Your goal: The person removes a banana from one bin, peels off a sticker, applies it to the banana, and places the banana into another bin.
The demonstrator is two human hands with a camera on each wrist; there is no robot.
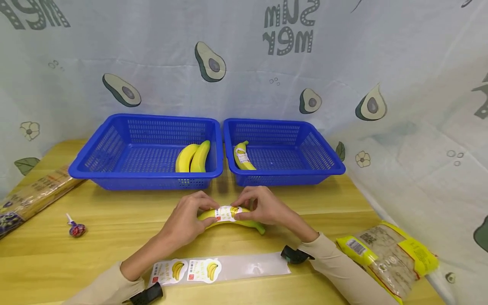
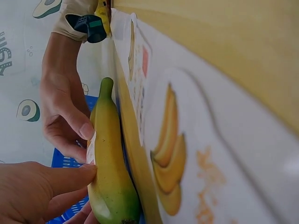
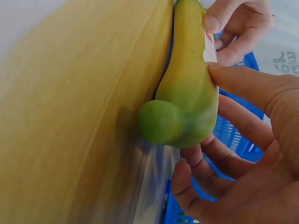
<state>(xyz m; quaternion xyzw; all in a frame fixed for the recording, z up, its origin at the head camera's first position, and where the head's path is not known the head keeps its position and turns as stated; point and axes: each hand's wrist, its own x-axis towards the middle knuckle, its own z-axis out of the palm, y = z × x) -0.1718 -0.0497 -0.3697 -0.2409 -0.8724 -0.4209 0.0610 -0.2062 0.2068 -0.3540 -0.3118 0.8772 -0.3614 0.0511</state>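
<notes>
While the left hand (image 1: 187, 219) and right hand (image 1: 264, 206), half-closed, pinch a banana (image 1: 248, 223) at its label (image 1: 225, 214), a sticker strip (image 1: 230, 268) lies at six o'clock from it.

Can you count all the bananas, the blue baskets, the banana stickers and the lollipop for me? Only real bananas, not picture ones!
Bananas: 4
Blue baskets: 2
Stickers: 4
Lollipop: 1
Total that can be seen: 11
</notes>
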